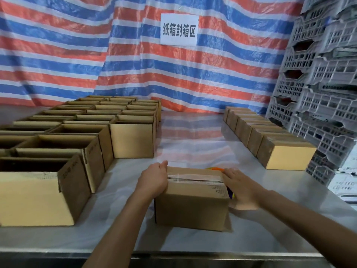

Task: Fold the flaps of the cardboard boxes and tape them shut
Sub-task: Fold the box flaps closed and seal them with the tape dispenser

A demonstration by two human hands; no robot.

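- Head view: a taped cardboard box sits near the front edge of a shiny steel table, with clear tape along its closed top seam.
- The left hand presses on the box's left end, fingers curled out of sight; I cannot tell whether they grasp it.
- The right hand lies against the right end, fingers straight and released. A colourful object peeks out behind it.
- Open boxes stand in rows on the left, insides dark; sealed boxes line the right.
- A striped tarpaulin carries a white sign reading "纸箱封箱区".
- Grey plastic crates are stacked on the right.
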